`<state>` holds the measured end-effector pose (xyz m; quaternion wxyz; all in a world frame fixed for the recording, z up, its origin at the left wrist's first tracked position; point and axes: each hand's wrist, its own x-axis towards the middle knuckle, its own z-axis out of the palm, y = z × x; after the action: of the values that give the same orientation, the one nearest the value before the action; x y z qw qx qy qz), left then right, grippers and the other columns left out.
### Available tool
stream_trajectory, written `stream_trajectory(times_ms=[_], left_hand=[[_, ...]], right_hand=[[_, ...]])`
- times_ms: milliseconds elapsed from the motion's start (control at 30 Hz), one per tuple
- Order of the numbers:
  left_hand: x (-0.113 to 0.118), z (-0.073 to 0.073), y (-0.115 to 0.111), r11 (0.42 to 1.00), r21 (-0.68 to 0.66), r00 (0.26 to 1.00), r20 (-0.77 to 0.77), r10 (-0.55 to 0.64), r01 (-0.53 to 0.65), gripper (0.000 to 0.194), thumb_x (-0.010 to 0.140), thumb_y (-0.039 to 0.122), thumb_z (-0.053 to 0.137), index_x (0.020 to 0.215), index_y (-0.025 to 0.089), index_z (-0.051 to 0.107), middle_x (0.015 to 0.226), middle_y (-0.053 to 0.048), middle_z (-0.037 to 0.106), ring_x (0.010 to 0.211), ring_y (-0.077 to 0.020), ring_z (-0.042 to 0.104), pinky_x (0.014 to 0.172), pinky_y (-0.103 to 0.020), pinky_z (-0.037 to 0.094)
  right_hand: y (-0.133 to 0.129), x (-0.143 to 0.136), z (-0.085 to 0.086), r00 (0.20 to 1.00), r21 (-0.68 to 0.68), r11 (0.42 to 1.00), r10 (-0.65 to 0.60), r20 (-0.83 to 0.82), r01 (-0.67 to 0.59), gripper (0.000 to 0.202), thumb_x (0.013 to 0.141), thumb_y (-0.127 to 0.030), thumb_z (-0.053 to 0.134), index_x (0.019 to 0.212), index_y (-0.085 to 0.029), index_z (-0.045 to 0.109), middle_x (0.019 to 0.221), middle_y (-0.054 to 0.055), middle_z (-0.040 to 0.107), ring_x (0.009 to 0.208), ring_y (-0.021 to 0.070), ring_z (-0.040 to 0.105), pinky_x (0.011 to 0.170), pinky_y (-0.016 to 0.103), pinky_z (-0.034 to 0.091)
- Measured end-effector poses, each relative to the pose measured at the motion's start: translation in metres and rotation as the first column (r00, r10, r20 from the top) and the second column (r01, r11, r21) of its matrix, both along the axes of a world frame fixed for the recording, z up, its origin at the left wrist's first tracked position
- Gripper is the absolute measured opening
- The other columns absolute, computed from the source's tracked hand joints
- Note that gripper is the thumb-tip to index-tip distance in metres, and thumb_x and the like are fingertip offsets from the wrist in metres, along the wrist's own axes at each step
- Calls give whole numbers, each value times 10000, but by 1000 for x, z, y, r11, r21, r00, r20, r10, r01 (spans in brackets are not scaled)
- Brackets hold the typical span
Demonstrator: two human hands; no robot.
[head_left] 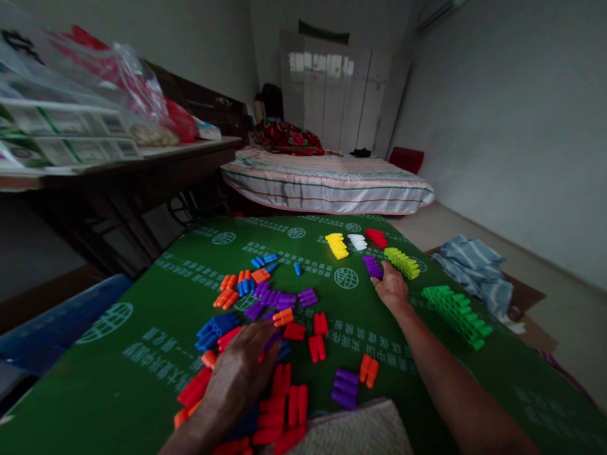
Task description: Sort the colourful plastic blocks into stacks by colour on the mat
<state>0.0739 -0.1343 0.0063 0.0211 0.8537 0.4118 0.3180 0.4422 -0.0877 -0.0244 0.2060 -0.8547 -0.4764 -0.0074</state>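
My left hand (241, 373) rests palm down on a loose pile of red, purple, blue and orange plastic blocks (279, 316) spread over the green printed cloth (142, 354). Its fingers curl over a purple piece; whether they grip it I cannot tell. My right hand (391, 287) reaches far forward and touches a short purple row of blocks (372, 266). Sorted rows lie beyond it: yellow (337, 245), white (357, 241), red (377, 237), lime (402, 262). A long green row (458, 315) runs to the right of my forearm.
A dark desk (156, 158) with boxes and a plastic bag stands at the left. A bed (327, 180) with a striped cover lies behind the cloth. A blue striped garment (478, 272) lies on the floor at the right. A beige cushion (355, 430) sits at the near edge.
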Motion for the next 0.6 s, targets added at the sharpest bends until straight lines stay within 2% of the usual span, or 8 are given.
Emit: stream_trajectory(times_ms=[167,400,500,600], left_hand=[[-23,-2,-6,1000,10,998,62,24,-25,284,842,441,514,1050,307,653,1064,-56,714,951,-220,681,813,-342,589],[-61,13,-13,996,-30,988,133,82,-78,278,781,467,518,1025,490,647,1061,63,717,865,-228,700,759,-345,619],[-81,7,-10,983,-14,975,122,186,-186,288,749,513,540,992,435,673,1043,55,726,839,-215,701,758,-316,608],[-101,-1,-4,966,1,966,29,257,-257,376,759,584,508,994,350,686,1062,30,725,850,-193,698,792,-285,587]], right_hand=[[4,-1,2,1000,-2,1000,9,18,-9,530,847,-401,573,1328,-198,477,1149,114,640,1101,261,571,866,355,464],[13,-4,1,998,-13,999,36,58,-35,350,873,-377,550,1158,-188,625,1138,110,639,1080,247,568,876,335,451],[15,-5,-2,997,-18,1000,26,72,-24,310,867,-347,564,1122,-192,647,1127,104,641,1073,238,567,870,321,445],[17,-5,-4,997,-25,1000,8,80,-6,313,861,-346,580,1128,-195,646,1124,102,643,1069,233,569,861,311,441]])
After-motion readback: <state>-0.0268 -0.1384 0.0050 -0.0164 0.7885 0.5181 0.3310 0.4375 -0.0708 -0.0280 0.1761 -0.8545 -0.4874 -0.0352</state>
